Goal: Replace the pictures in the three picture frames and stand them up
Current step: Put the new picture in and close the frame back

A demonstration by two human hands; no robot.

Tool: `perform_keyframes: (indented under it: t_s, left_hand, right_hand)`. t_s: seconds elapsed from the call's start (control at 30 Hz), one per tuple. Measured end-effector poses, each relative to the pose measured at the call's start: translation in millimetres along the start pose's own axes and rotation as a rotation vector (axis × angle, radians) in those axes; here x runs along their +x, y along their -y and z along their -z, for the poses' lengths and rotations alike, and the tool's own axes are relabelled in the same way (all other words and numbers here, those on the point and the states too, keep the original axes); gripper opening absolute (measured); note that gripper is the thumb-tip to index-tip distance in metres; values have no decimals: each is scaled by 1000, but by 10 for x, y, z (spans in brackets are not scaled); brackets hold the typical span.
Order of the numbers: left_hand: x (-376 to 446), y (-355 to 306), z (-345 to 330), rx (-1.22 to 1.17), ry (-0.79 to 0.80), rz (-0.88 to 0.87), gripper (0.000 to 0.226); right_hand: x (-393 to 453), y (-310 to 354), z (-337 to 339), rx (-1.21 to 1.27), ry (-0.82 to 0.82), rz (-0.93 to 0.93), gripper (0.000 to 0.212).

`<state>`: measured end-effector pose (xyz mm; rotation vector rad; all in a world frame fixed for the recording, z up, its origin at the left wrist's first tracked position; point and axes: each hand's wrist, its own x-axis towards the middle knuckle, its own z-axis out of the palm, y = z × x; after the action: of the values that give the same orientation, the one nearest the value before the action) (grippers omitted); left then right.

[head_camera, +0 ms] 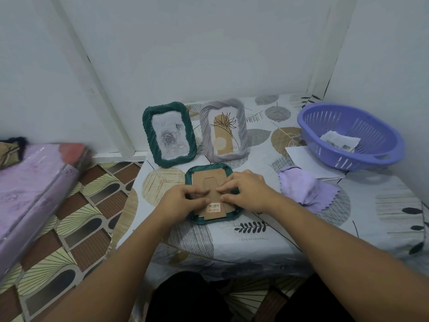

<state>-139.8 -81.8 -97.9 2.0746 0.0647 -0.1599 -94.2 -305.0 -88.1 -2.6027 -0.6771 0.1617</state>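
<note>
A dark green frame (192,174) lies face down in the middle of the table, its brown cardboard back (209,180) and stand flap facing up. My left hand (183,199) rests on the left part of the back, fingers curled at the flap's edge. My right hand (246,191) lies on the right part, its fingertips pressing beside the flap. Behind them stand two frames: a dark green one (168,134) with a grey rose picture and a pale lilac one (224,130) with a tan plant drawing.
A purple plastic basket (350,135) holding loose pictures sits at the right on white paper sheets (308,163). A lilac cloth (301,188) lies right of my right hand. Left of the table are a patterned floor and a purple wrapped mattress (34,187).
</note>
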Motion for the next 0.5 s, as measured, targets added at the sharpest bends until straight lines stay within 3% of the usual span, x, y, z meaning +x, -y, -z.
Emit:
perform_keyframes:
  t_s: [0.17, 0.37, 0.5]
  left_hand:
    - [40, -13, -6, -53, 19, 42, 26]
    - [42, -45, -4, -55, 34, 40, 26]
    - [47, -45, -3, -73, 44, 52, 28]
  right_hand:
    - [-54, -47, 149, 42, 39, 14, 21]
    - [-97, -36, 250, 107, 150, -14, 24]
    - [-122, -40, 222, 111, 142, -13, 22]
